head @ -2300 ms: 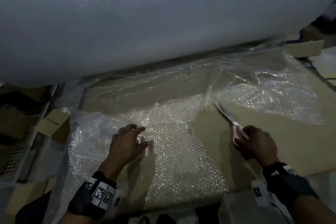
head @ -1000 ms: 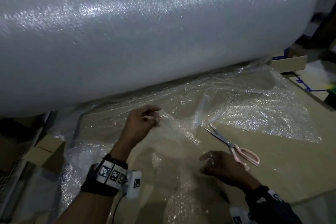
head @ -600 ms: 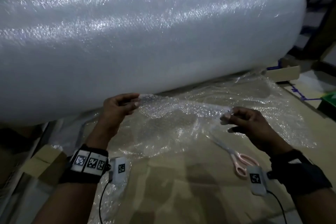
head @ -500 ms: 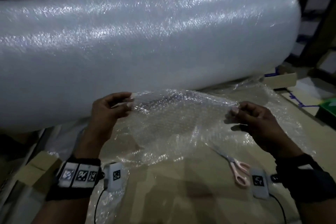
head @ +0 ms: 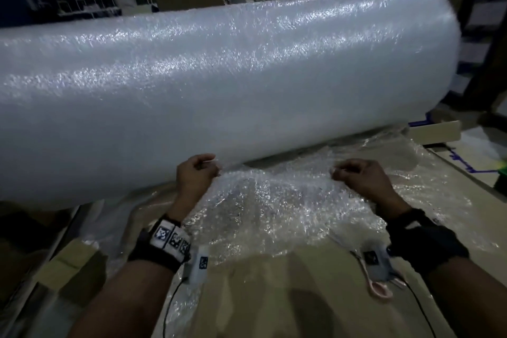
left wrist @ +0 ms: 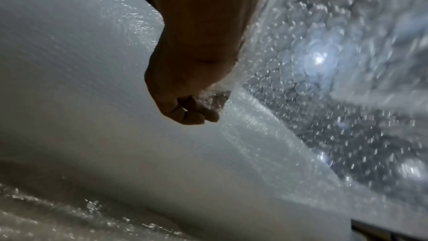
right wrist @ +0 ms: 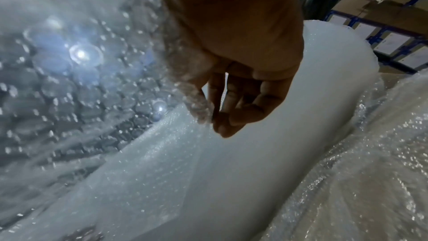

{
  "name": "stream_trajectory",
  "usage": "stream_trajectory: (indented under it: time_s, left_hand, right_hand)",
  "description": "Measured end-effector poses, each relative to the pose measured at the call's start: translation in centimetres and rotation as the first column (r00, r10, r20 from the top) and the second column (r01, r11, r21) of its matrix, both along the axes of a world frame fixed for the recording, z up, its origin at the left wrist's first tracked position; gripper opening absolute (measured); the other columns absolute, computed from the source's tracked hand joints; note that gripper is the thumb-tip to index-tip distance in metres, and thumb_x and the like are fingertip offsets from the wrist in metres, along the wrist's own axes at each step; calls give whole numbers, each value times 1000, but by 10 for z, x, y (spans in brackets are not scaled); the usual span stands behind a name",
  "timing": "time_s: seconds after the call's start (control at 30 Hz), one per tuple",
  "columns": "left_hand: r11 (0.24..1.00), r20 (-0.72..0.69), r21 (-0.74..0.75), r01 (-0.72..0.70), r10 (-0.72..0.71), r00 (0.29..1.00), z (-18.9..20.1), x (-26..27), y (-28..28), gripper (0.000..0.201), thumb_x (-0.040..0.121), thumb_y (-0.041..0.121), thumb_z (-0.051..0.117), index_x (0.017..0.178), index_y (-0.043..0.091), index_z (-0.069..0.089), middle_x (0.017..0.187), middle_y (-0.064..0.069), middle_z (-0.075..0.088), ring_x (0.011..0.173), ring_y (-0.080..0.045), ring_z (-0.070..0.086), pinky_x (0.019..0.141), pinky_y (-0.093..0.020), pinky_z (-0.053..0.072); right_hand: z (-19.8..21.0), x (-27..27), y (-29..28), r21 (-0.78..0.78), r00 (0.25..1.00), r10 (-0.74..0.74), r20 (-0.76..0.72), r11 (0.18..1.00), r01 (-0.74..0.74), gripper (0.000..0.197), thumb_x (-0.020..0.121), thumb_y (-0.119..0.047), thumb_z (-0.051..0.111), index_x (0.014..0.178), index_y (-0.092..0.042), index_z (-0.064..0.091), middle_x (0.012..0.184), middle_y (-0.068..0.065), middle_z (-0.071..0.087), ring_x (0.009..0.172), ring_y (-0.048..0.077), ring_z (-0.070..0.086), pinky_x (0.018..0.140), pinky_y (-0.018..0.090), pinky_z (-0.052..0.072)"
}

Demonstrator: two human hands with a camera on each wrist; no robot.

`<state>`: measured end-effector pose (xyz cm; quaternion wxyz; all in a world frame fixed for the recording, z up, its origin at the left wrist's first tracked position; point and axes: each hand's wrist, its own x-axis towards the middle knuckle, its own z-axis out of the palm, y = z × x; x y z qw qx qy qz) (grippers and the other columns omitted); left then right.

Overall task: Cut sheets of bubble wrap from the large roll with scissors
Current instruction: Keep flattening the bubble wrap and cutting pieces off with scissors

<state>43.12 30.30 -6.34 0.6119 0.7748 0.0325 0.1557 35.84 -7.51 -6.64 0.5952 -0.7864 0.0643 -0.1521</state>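
A huge roll of bubble wrap (head: 219, 85) lies across the whole view. In front of it I hold up a cut sheet of bubble wrap (head: 274, 200) by its top edge. My left hand (head: 203, 167) pinches the left corner, and in the left wrist view the left hand (left wrist: 194, 109) has its fingers curled on the sheet (left wrist: 324, 61). My right hand (head: 345, 173) pinches the right corner, where the right hand (right wrist: 217, 116) grips the edge of the sheet (right wrist: 69, 80). The pink-handled scissors (head: 378, 288) lie on the cardboard under my right wrist, partly hidden.
More unrolled bubble wrap (head: 428, 173) spreads over the brown cardboard surface (head: 274, 296) to the right. A small cardboard box (head: 436, 132) sits at the roll's right end, another box (head: 65, 263) at lower left. Shelves with cartons (right wrist: 389, 25) stand behind.
I let go of the scissors and left them on the cardboard. Both hands took the cut sheet by its corners and lifted it up toward the roll.
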Motion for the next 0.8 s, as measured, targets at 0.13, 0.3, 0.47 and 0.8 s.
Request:
stream_trajectory:
  time_s: [0.13,0.3,0.47,0.8]
  left_hand:
    - [991,109,-24,-128,130,985,-3,-16,-16,21,86,-1,81,102,12,77,80,-1,76,65,1,70,69,-22,56]
    - [979,239,119,-166,134,962,1,-48,-41,14,88,17,84,95,27,77,85,13,77,84,-3,73,76,-22,56]
    - [986,261,74,-148,124,957,0,-69,-51,15,91,14,81,102,24,78,90,14,77,83,2,73,74,-21,59]
    - [989,270,-109,-95,121,955,-12,-124,-112,22,88,6,83,90,27,76,85,13,78,79,-7,75,74,-30,63]
  right_hand:
    - [-10,-9,10,-84,990,-83,117,992,93,8,89,-24,84,87,-17,81,77,-1,79,74,17,76,67,28,55]
    - [-7,-33,26,-222,970,-124,211,960,171,6,89,-33,82,90,-27,81,83,-18,78,77,-5,72,70,13,55]
    - [-12,-46,29,-227,961,-177,210,948,225,6,90,-33,81,92,-28,80,84,-20,76,78,-9,69,67,9,51]
    - [-20,-81,101,-368,919,7,393,917,151,14,86,-23,85,94,-31,77,82,-22,70,69,0,66,57,28,54]
